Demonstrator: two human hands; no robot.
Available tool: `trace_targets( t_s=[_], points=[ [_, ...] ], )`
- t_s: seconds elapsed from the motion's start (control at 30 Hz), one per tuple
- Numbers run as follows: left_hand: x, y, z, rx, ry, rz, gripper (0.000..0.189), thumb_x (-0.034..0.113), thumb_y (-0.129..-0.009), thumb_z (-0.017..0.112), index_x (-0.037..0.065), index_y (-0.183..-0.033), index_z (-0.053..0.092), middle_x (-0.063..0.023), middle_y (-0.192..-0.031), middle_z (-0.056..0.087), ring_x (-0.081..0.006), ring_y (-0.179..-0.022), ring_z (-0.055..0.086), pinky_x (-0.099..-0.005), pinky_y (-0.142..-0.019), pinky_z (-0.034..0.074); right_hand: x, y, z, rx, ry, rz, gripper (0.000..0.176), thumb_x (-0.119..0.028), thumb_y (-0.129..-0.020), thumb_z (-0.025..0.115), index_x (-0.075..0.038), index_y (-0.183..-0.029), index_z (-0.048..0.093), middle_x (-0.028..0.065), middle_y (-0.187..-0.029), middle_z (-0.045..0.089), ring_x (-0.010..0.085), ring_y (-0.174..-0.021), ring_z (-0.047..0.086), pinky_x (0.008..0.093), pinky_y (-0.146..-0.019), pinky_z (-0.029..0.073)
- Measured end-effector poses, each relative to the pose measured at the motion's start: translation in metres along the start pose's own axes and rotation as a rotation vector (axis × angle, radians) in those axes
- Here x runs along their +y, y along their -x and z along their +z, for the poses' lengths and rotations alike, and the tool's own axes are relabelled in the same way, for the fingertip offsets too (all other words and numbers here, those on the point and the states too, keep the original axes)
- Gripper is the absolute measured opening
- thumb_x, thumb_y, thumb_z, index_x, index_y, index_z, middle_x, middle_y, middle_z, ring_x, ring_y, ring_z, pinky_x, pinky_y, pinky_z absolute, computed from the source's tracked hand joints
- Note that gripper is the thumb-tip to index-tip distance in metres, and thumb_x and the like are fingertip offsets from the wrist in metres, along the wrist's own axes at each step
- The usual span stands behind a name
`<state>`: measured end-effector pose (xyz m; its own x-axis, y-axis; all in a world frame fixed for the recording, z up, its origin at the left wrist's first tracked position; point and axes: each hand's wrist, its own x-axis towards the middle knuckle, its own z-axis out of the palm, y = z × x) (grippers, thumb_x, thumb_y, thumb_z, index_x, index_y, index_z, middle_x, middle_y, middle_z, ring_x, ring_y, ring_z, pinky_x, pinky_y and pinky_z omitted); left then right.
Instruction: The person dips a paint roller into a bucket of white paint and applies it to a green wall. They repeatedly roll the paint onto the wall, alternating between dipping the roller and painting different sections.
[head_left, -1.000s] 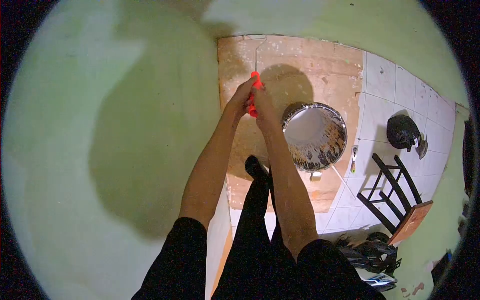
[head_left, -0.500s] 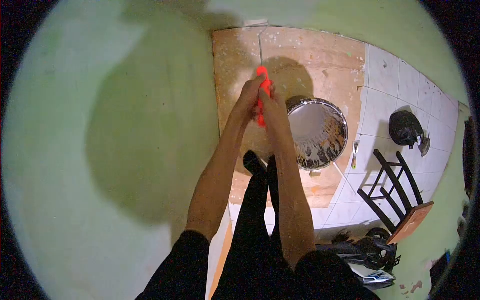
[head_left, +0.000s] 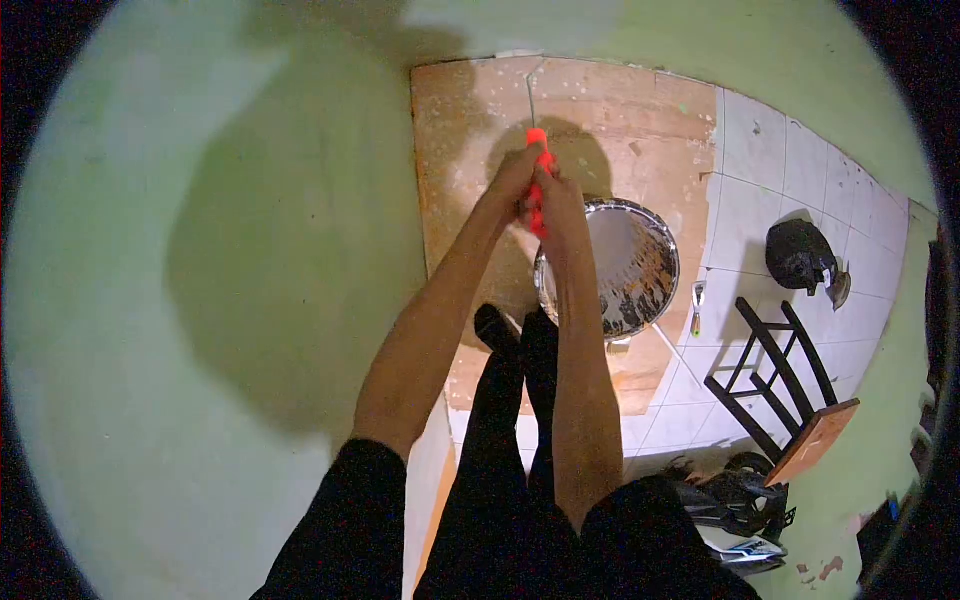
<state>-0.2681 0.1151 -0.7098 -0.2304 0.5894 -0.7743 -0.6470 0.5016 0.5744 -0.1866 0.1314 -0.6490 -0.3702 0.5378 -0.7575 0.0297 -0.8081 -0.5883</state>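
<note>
Both my hands are wrapped round the red handle of a paint roller [head_left: 537, 138]. My left hand [head_left: 515, 178] and my right hand [head_left: 563, 207] sit close together on the grip. Its thin metal rod points away from me, and the pale roller head lies against the foot of the far green wall [head_left: 700, 40]. Close by my right forearm stands a bucket [head_left: 677, 270] with pale paint inside and splashed walls; the forearm hides part of it.
A paint-spotted board [head_left: 650, 130] covers the floor over white tiles [head_left: 750, 230]. To the right are a scraper [head_left: 698, 308], a black bag-like object [head_left: 800, 255] and a tipped stool [head_left: 815, 440]. A green wall [head_left: 240, 250] rises on the left.
My hands and the roller handle have shifted slightly right in view, with the rod at a different slant. The bucket and floor things appear slightly further left as the view shifts.
</note>
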Motion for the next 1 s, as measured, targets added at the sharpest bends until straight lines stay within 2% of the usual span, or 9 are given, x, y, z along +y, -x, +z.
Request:
trace_targets(
  t_s=[0.17,0.33,0.4,0.43,0.53,0.63,0.77,0.83,1.0],
  points=[
    [-0.011,0.022,0.017,0.033,0.003,0.073,0.044,0.047,-0.088,0.044,0.007,-0.077,0.058,-0.0044,-0.06,0.056,-0.0131,-0.037,0.045,-0.0289,-0.031,0.034,-0.019,0.049,-0.001,0.035,-0.016,-0.036,0.016,-0.02,-0.091,0.051,-0.005,-0.085,0.052,-0.0011,-0.062,0.048,0.0083,-0.047,0.044,0.0223,-0.04,0.035],
    [-0.001,-0.016,0.004,-0.149,-0.03,-0.072,0.041,0.048,-0.088,0.044,0.01,-0.08,0.058,-0.0043,-0.058,0.055,-0.0114,-0.034,0.043,-0.0294,-0.028,0.032,-0.01,0.0,-0.006,-0.019,-0.19,-0.043,0.014,-0.019,-0.092,0.05,-0.005,-0.09,0.051,0.0001,-0.065,0.049,0.0083,-0.048,0.045,0.0222,-0.04,0.035],
    [0.0,0.014,0.018,-0.058,-0.149,-0.014,0.041,0.048,-0.087,0.043,0.01,-0.08,0.057,-0.0037,-0.055,0.053,-0.0119,-0.034,0.042,-0.0291,-0.029,0.032,-0.022,0.034,-0.009,0.057,-0.096,-0.046,0.013,-0.018,-0.092,0.05,-0.006,-0.09,0.051,0.0004,-0.065,0.048,0.0083,-0.048,0.044,0.0222,-0.041,0.036],
    [0.01,0.038,0.046,0.019,0.014,-0.034,0.041,0.048,-0.087,0.043,0.01,-0.078,0.056,-0.003,-0.053,0.051,-0.0132,-0.034,0.042,-0.029,-0.03,0.032,-0.019,0.035,-0.014,0.064,-0.108,-0.039,0.013,-0.018,-0.092,0.05,-0.006,-0.09,0.051,0.0004,-0.065,0.048,0.0083,-0.048,0.044,0.0222,-0.041,0.036],
    [-0.004,0.003,0.042,-0.108,-0.073,-0.046,0.041,0.045,-0.088,0.044,0.007,-0.077,0.057,-0.0043,-0.056,0.053,-0.0141,-0.037,0.045,-0.0285,-0.033,0.034,-0.016,0.019,-0.034,0.095,-0.053,-0.108,0.014,-0.02,-0.092,0.05,-0.007,-0.088,0.051,-0.0004,-0.064,0.048,0.0082,-0.048,0.044,0.0221,-0.042,0.037],
    [-0.002,-0.043,0.051,-0.14,-0.071,-0.119,0.04,0.042,-0.089,0.045,0.006,-0.078,0.058,-0.0054,-0.062,0.056,-0.014,-0.041,0.047,-0.0278,-0.036,0.037,-0.025,-0.029,-0.056,-0.028,-0.146,-0.016,0.018,-0.021,-0.091,0.048,-0.005,-0.099,0.05,0.0016,-0.067,0.051,0.0095,-0.051,0.047,0.024,-0.045,0.039],
    [-0.006,0.008,0.082,-0.079,0.015,0.0,0.037,0.04,-0.089,0.046,0.007,-0.078,0.058,-0.0052,-0.065,0.057,-0.0139,-0.043,0.048,-0.0278,-0.038,0.038,-0.039,0.015,-0.068,-0.03,0.028,-0.109,0.021,-0.021,-0.091,0.048,-0.004,-0.102,0.05,0.0023,-0.069,0.053,0.0096,-0.053,0.048,0.0248,-0.047,0.039],
    [-0.01,0.032,0.09,0.035,0.141,-0.021,0.036,0.041,-0.088,0.047,0.008,-0.077,0.057,-0.0045,-0.064,0.056,-0.0146,-0.043,0.048,-0.0283,-0.039,0.039,-0.05,0.061,-0.059,0.055,0.036,-0.059,0.021,-0.025,-0.093,0.047,-0.005,-0.094,0.053,-0.0024,-0.06,0.046,0.0074,-0.048,0.043,0.0211,-0.044,0.036],
    [-0.017,-0.008,0.068,0.009,-0.025,-0.008,0.04,0.044,-0.088,0.049,0.006,-0.078,0.057,-0.0046,-0.066,0.057,-0.016,-0.05,0.053,-0.0281,-0.044,0.041,-0.046,0.024,-0.065,-0.02,0.055,-0.169,0.023,-0.024,-0.092,0.048,-0.003,-0.098,0.052,-0.002,-0.063,0.048,0.0084,-0.05,0.045,0.0222,-0.045,0.038]
  ],
)
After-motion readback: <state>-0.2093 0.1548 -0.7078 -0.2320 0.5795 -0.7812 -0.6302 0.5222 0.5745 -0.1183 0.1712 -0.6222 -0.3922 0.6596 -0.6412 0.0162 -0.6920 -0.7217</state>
